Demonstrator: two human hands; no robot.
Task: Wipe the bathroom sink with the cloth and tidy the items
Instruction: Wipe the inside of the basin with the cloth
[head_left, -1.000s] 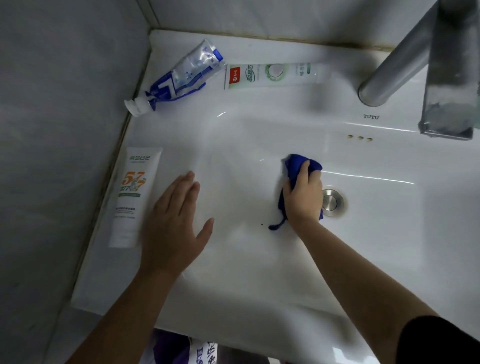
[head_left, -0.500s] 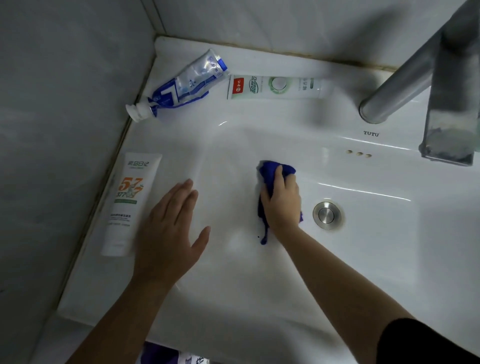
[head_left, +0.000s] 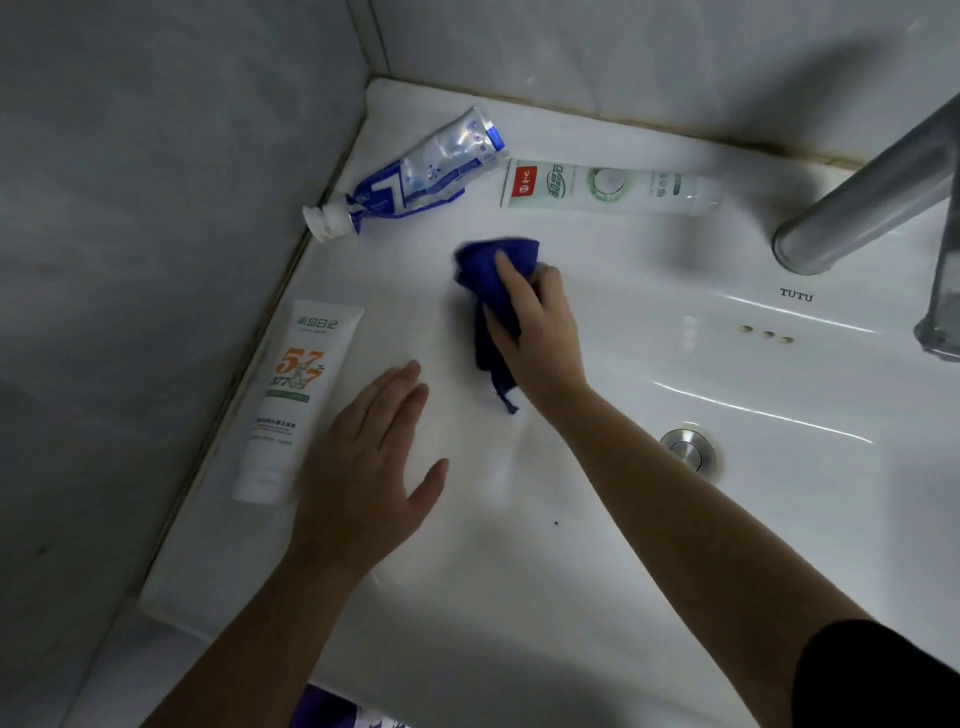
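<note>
Cloth (head_left: 485, 260), bunched in the grip of the right hand (head_left: 537, 338), has swept from the drain (head_left: 688, 452) leftward up the sink (head_left: 571, 597); wiping progresses; left hand (head_left: 358, 467) lies flat, empty.

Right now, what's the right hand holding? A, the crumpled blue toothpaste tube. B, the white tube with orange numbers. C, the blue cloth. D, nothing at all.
C: the right hand has its fingers curled round the blue cloth and presses it against the white sink.
</note>
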